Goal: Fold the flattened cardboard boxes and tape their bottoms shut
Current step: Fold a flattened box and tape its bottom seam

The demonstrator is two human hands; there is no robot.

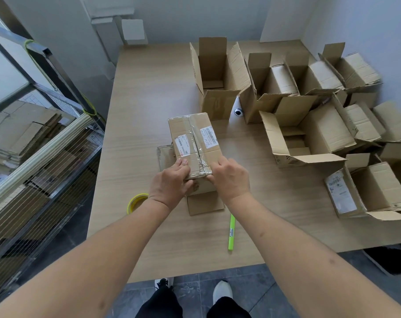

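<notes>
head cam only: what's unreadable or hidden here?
- Near end of the tape seam on the box: covered by the left hand and right hand.
- Label text on the box: too small.
- Tape roll: partly behind the left wrist.
- Boxes at right: cut off by the frame edge.

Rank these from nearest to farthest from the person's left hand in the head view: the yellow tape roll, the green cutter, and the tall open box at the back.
From the left hand, nearest first:
1. Yellow tape roll, on the table just left of the wrist.
2. Green cutter, lying nearer the person, to the right.
3. Tall open box, standing at the table's back.
</notes>
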